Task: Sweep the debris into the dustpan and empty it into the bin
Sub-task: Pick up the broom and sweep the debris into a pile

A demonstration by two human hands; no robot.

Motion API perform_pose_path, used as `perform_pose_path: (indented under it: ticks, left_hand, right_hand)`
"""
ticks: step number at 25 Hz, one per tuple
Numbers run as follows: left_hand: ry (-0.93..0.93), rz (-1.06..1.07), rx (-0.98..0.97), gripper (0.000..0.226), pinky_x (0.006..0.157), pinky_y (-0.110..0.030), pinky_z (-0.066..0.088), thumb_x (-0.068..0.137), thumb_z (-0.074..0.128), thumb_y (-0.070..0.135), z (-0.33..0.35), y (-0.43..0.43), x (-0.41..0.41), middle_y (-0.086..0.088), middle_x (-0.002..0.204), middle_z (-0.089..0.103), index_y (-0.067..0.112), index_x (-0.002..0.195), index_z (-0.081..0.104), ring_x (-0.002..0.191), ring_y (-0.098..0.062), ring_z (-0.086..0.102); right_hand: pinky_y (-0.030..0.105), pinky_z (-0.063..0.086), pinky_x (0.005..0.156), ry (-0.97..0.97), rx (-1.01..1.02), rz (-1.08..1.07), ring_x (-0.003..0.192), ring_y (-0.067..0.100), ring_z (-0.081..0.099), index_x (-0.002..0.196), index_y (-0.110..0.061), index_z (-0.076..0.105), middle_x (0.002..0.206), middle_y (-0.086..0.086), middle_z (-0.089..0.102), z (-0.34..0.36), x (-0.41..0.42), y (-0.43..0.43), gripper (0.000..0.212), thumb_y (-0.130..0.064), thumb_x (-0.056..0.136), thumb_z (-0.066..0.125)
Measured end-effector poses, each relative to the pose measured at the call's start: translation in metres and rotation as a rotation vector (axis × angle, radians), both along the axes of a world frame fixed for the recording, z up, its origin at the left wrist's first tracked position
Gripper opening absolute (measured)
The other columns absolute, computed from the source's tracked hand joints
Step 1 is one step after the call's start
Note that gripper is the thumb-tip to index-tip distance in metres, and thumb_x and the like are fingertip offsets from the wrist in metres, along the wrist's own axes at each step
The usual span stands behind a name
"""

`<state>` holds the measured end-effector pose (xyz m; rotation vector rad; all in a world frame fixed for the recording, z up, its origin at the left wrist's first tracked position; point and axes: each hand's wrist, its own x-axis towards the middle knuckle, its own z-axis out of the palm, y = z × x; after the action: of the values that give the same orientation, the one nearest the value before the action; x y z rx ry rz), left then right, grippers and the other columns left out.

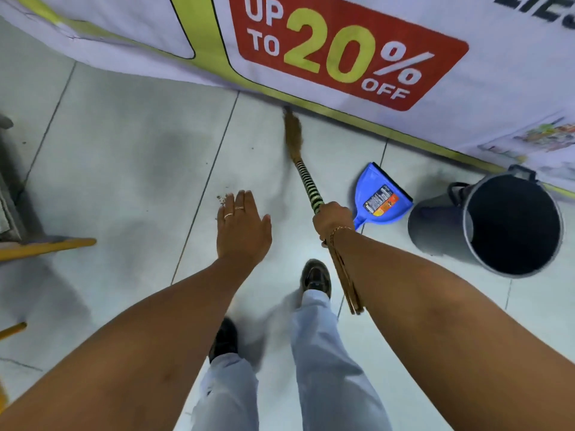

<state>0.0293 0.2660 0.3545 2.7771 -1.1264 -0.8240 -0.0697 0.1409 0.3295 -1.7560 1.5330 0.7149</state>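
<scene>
My right hand (331,220) grips a broom (306,181) by its green-and-black striped handle; the brown bristle head (292,132) is blurred and touches the floor by the banner's lower edge. My left hand (242,227) hovers flat over the tiles, fingers together, holding nothing. A small pile of brown debris (221,199) lies just beyond its fingertips, with a few specks further left. A blue dustpan (381,197) lies on the floor right of the broom, label up. Right of it stands a dark grey bin (441,231), tilted with its empty mouth toward me.
A large white banner (342,51) reading "UP TO 20% OFF" runs along the far side of the pale tiled floor (124,150). A grey and yellow object (37,244) juts in at the left edge. My feet (315,276) stand below my hands.
</scene>
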Motion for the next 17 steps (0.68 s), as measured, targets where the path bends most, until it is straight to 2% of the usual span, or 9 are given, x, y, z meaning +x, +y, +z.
perform_pose_path:
  ticks: [3,7,12,17]
  left_hand:
    - [0.003,0.034,0.012,0.063,0.121,-0.043,0.016,0.096,0.039,0.033,-0.008,-0.029,0.001,-0.017,0.155,0.027,0.001,0.147,0.019,0.146,-0.033,0.015]
    - [-0.012,0.047,0.024,0.063,0.120,-0.044,0.018,0.096,0.043,0.031,-0.012,-0.046,0.002,-0.019,0.153,0.030,-0.001,0.146,0.021,0.146,-0.035,0.018]
    - [-0.010,0.071,0.076,0.063,0.121,-0.044,0.018,0.095,0.044,0.030,-0.017,-0.049,0.003,-0.019,0.153,0.030,-0.001,0.145,0.023,0.146,-0.034,0.018]
    - [0.040,0.082,0.099,0.064,0.121,-0.044,0.018,0.096,0.043,0.030,-0.018,-0.042,-0.015,-0.018,0.155,0.027,-0.001,0.146,0.020,0.146,-0.033,0.016]
  right_hand:
    - [0.042,0.053,0.092,-0.024,0.013,0.055,0.112,0.037,0.058,0.122,-0.003,0.052,0.126,0.018,0.055,-0.008,0.011,-0.031,0.034,-0.018,0.093,0.042]
    - [0.040,0.049,0.094,-0.019,0.040,0.252,0.118,0.036,0.053,0.127,-0.004,0.049,0.131,0.017,0.051,-0.017,0.023,-0.051,0.037,-0.016,0.093,0.041]
    - [0.038,0.047,0.089,0.023,0.008,0.597,0.116,0.034,0.054,0.127,-0.010,0.052,0.126,0.013,0.055,-0.022,0.019,-0.059,0.037,-0.011,0.092,0.041]
    - [0.036,0.044,0.080,0.095,-0.030,0.838,0.115,0.032,0.055,0.131,-0.017,0.050,0.125,0.010,0.055,-0.018,-0.012,-0.070,0.041,-0.009,0.093,0.038]
